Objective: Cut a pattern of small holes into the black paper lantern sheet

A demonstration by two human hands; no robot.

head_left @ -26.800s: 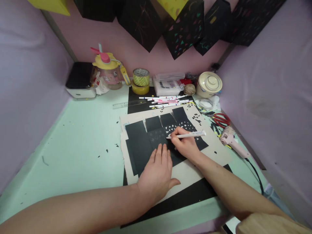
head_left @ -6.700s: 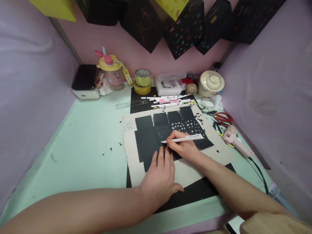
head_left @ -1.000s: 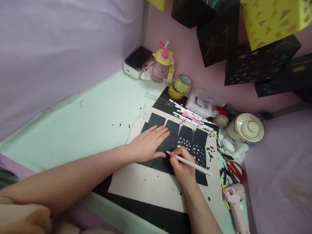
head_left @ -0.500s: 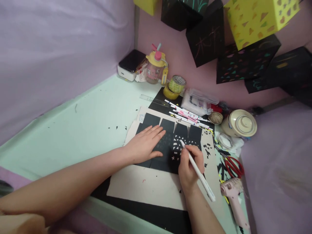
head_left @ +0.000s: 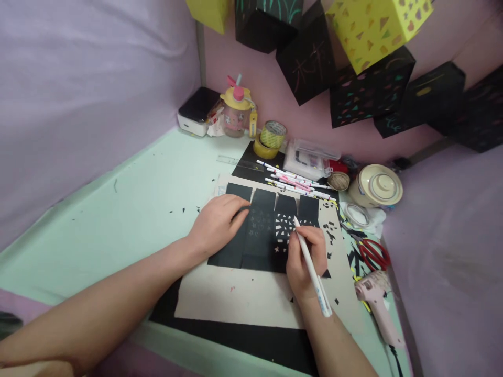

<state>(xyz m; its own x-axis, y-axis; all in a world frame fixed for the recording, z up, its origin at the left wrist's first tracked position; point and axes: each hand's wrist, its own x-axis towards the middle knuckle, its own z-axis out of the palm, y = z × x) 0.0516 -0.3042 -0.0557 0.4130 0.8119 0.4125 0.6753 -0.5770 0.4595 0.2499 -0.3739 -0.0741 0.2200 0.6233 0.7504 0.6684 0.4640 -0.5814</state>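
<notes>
My right hand (head_left: 307, 256) grips a slim white pen-shaped cutter (head_left: 310, 259), whose tip meets the patterned panel of a black card sheet (head_left: 261, 254). Its blade is too small to make out. Small triangles, stars and other shapes are cut through that panel, and pale paper shows behind them. On the sheet's left part rests my left hand (head_left: 220, 222), fingers bent and thumb apart, holding nothing that I can see. Faint drawn outlines mark the panel beside it. Under the sheet lies a pale board (head_left: 239, 298), with black paper scraps (head_left: 329, 230) along its right side.
White pens (head_left: 294, 183) lie behind the sheet, near tape rolls (head_left: 272, 137) and a clear plastic box (head_left: 306, 159). Red-handled scissors (head_left: 373, 254) and a pink glue gun (head_left: 379, 306) are at right. Black and yellow paper boxes (head_left: 369, 84) hang above the back.
My left hand has drawn back leftwards, its fingers going from flat and spread to bent. The cutter's tip has shifted slightly over the cut panel. The whole view has turned a little.
</notes>
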